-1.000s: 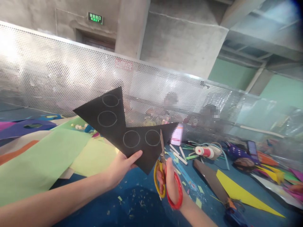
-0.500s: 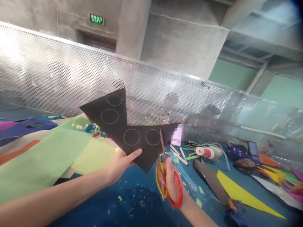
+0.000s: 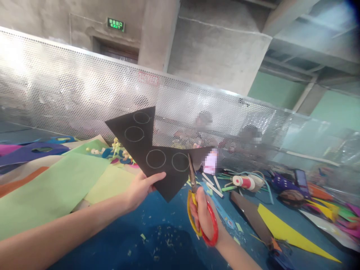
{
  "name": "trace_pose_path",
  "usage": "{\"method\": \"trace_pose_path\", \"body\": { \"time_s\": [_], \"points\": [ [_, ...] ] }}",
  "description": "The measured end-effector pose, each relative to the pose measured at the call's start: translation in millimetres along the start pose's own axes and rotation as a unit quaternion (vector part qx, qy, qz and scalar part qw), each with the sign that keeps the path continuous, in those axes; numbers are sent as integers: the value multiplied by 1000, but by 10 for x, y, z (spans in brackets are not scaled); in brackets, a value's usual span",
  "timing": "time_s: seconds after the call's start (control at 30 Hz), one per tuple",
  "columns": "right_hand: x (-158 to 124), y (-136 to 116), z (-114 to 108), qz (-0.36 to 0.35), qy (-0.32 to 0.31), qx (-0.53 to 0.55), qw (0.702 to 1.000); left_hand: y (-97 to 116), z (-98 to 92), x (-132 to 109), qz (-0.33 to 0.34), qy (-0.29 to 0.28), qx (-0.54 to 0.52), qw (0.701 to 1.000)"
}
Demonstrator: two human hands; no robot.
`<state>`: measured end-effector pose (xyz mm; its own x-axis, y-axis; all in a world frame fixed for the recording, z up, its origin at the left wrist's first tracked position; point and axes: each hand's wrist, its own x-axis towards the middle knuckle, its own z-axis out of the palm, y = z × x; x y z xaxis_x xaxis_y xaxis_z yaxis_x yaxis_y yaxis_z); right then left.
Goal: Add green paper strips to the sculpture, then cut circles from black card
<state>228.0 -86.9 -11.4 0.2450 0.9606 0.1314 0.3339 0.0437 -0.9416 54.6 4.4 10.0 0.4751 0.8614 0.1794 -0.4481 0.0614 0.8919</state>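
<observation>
Black sheet (image 3: 174,180) held up above the blue worktop (image 3: 152,247), between the two hands; angular, deep notch in its upper edge, four pale circles (image 3: 156,158) drawn on its near face; places below are taken from this sheet.

Left hand (image 3: 142,187) pinched on its lower edge, thumb on the near face, fingers mostly hidden behind; right hand (image 3: 205,210) closed through the red and yellow loops of the scissors (image 3: 193,183), at the sheet's right; one blade shows against the sheet beside the rightmost circle; the other is perhaps behind it, the view being too soft to be sure.

Handling, as judged by eye: very light, thin, card-like; stiff enough to stand out from a single pinch, yet the right wing curves and would likely crease easily; tearing likeliest at the notch's inner corner; little slip expected from the matt face; best hold is the broad middle by the lower edge, clear of the blades and of the drawn lines, which may smudge.

Containers: white bottle (image 3: 246,182) with red label, lying right of the sheet, beyond the scissors; contents hidden; white sticks (image 3: 213,187) loose between sheet and bottle, in no holder; light green paper (image 3: 56,191) flat, left of the sheet.
</observation>
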Motion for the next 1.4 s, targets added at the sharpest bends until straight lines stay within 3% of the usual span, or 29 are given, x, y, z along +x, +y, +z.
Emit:
{"method": "trace_pose_path", "body": {
  "time_s": [0.27, 0.47, 0.6, 0.87, 1.13, 1.27, 1.4],
  "points": [
    [37, -17, -47, 11, -18, 6, 1000, 128, -131, 111, 5, 9, 69, 998],
    [26, 41, -5, 12, -15, 82, 996, 260, -156, 125, -19, 6, 41, 999],
    [19, 40, -14, -14, -53, 129, 990, 292, -142, 126, -4, -6, 59, 998],
    [28, -91, -89, 32, -131, 119, 984, 387, -251, 166, 66, 69, 269, 958],
    [63, -58, -53, 58, -120, 112, 985, 402, -226, 181, 113, 120, 322, 932],
    [81, -73, -70, 113, -156, 148, 970, 360, -176, 172, 89, 105, 277, 951],
    [75, -125, -95, 152, -181, 199, 951, 287, -134, 173, -37, 107, 101, 988]
  ]
}}
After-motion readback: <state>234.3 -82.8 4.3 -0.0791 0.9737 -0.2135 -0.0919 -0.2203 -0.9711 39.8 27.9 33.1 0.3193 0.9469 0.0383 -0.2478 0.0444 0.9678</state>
